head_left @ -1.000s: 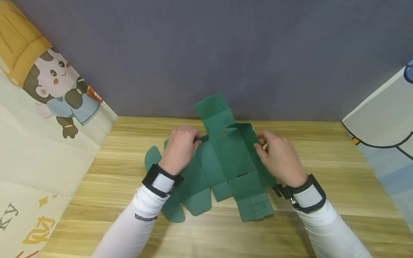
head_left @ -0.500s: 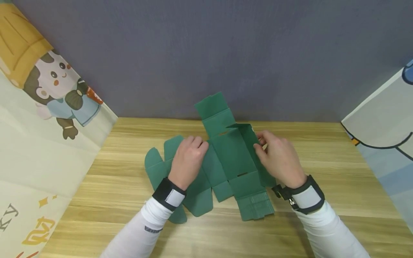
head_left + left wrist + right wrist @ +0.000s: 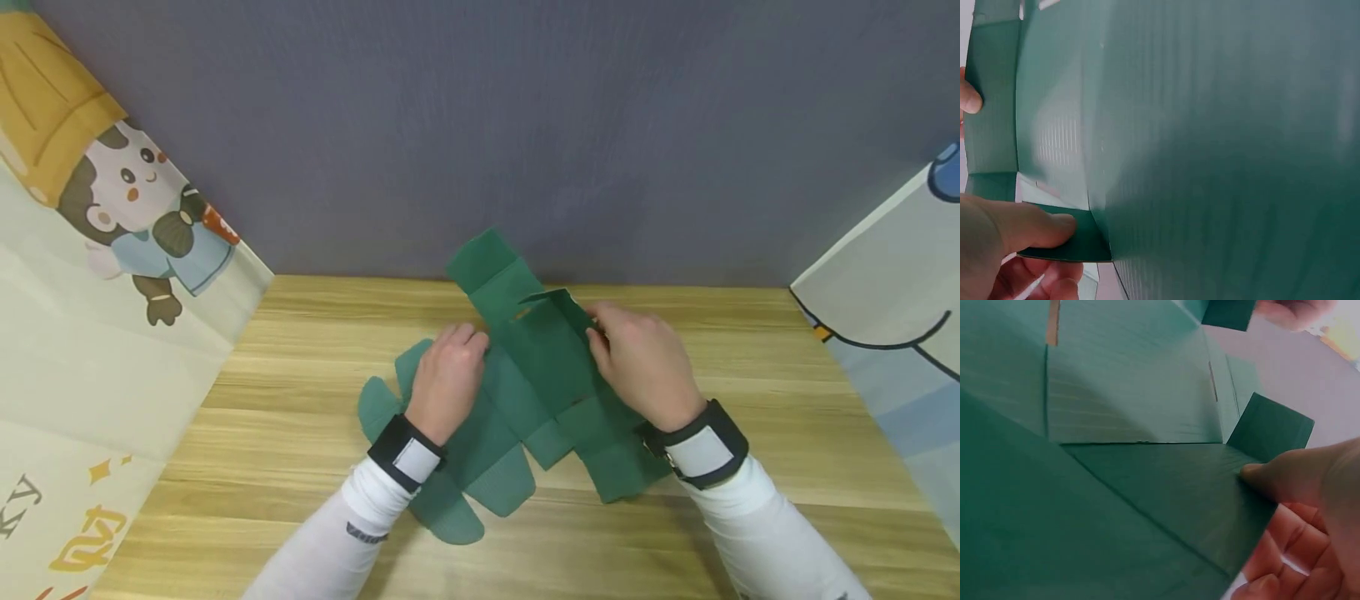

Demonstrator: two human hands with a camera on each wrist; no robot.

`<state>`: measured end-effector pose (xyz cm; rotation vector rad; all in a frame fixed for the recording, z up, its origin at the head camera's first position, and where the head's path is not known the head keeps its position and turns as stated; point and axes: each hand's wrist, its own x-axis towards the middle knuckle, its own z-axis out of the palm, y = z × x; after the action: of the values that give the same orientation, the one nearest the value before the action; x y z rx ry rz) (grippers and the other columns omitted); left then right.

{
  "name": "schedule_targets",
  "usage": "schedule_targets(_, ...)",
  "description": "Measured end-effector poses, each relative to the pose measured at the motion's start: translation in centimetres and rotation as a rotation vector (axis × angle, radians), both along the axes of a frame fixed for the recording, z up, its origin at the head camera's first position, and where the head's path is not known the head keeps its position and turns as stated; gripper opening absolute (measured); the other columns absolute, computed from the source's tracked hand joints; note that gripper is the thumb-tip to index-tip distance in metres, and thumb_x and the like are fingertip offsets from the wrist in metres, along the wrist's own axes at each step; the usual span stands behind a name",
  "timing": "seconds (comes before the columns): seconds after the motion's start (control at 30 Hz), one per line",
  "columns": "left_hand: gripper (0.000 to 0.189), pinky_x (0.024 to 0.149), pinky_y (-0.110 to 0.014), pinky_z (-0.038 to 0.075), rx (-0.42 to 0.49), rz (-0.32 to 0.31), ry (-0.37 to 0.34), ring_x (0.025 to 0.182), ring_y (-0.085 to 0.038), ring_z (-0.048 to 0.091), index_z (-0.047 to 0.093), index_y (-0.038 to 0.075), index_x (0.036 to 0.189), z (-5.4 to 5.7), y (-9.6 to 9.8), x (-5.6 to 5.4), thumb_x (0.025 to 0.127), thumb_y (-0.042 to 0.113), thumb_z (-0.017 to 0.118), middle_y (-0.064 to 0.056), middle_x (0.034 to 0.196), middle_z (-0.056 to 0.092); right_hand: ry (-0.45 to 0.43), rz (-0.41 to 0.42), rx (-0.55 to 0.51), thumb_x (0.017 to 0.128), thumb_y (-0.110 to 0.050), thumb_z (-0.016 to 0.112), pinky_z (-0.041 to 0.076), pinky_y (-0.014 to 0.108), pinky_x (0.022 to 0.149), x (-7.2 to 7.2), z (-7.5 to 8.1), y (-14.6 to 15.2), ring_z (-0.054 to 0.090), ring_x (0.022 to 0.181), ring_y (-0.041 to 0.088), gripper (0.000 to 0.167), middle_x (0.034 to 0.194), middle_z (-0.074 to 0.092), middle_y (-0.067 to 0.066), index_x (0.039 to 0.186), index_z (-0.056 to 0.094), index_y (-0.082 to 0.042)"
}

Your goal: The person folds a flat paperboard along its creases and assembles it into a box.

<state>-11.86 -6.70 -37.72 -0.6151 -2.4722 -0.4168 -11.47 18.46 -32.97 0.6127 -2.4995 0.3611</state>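
A green cardboard box blank (image 3: 551,350), partly folded, lies at an angle on the wooden table, with creased panels and flaps spread out. My left hand (image 3: 452,375) pinches a small flap (image 3: 1079,240) of it between thumb and fingers, as the left wrist view shows. At the other side, my right hand (image 3: 648,362) grips the raised side panel (image 3: 1179,494), thumb on the inner face and fingers behind. Rounded flaps (image 3: 450,512) stick out at the lower left. A small tab (image 3: 1272,428) stands up near my right thumb.
The wooden tabletop (image 3: 300,358) runs up to a grey-blue wall (image 3: 525,125) at the back. Cartoon-printed sheets (image 3: 82,358) flank it on the left, and another printed sheet (image 3: 885,283) on the right.
My left hand has moved right from the outer flaps to a flap nearer the middle. The cardboard has turned, its lower end swinging right; its right panel tilts. My right hand keeps its grip.
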Motion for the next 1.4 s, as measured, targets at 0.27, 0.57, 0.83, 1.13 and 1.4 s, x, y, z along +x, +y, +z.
schedule_targets(0.27, 0.009, 0.061, -0.027, 0.052, 0.213, 0.059, -0.183, 0.075, -0.012, 0.062, 0.071, 0.012, 0.086, -1.4, 0.0, -0.6, 0.081, 0.005, 0.074, 0.003, 0.084, 0.065, 0.164, 0.032, 0.21, 0.088, -0.001, 0.055, 0.042, 0.038, 0.055, -0.8, -0.4, -1.9, 0.065, 0.068, 0.027, 0.013, 0.078, 0.066, 0.008, 0.098, 0.062, -0.006)
schedule_targets(0.57, 0.012, 0.07, -0.031, 0.053, 0.277, 0.062, -0.324, 0.078, -0.018, 0.063, 0.072, 0.005, 0.095, -2.8, -0.5, -1.3, 0.082, 0.004, 0.074, -0.006, 0.087, 0.069, 0.248, 0.065, 0.376, 0.098, -0.008, 0.043, 0.042, 0.039, 0.064, -1.4, -1.5, -4.3, 0.065, 0.082, 0.029, 0.023, 0.098, 0.07, 0.011, 0.107, 0.064, -0.006)
schedule_targets(0.83, 0.016, 0.07, -0.03, 0.054, 0.329, 0.059, -0.452, 0.078, -0.019, 0.064, 0.071, 0.002, 0.099, -3.7, -0.4, -1.4, 0.084, 0.004, 0.072, -0.007, 0.085, 0.069, 0.262, 0.079, 0.422, 0.1, -0.011, 0.047, 0.04, 0.037, 0.063, -1.4, -2.6, -5.0, 0.064, 0.083, 0.028, 0.02, 0.096, 0.071, 0.01, 0.106, 0.066, -0.009)
schedule_targets(1.13, 0.022, 0.072, -0.032, 0.054, 0.376, 0.009, -0.56, 0.081, -0.019, 0.065, 0.071, 0.002, 0.107, -4.1, -0.2, -0.7, 0.085, 0.003, 0.071, -0.008, 0.09, 0.069, 0.249, 0.101, 0.454, 0.102, -0.012, 0.043, 0.039, 0.037, 0.062, -0.7, -3.6, -5.3, 0.061, 0.082, 0.027, 0.025, 0.094, 0.067, 0.01, 0.108, 0.067, -0.012)
schedule_targets(1.4, 0.032, 0.068, -0.029, 0.054, 0.467, 0.006, -0.674, 0.079, -0.017, 0.066, 0.068, 0.003, 0.116, -3.8, -1.3, -0.3, 0.086, -0.004, 0.061, -0.011, 0.095, 0.069, 0.246, 0.11, 0.47, 0.102, -0.01, 0.042, 0.04, 0.037, 0.062, -0.1, -3.7, -5.5, 0.061, 0.081, 0.027, 0.028, 0.096, 0.068, 0.011, 0.109, 0.069, -0.012)
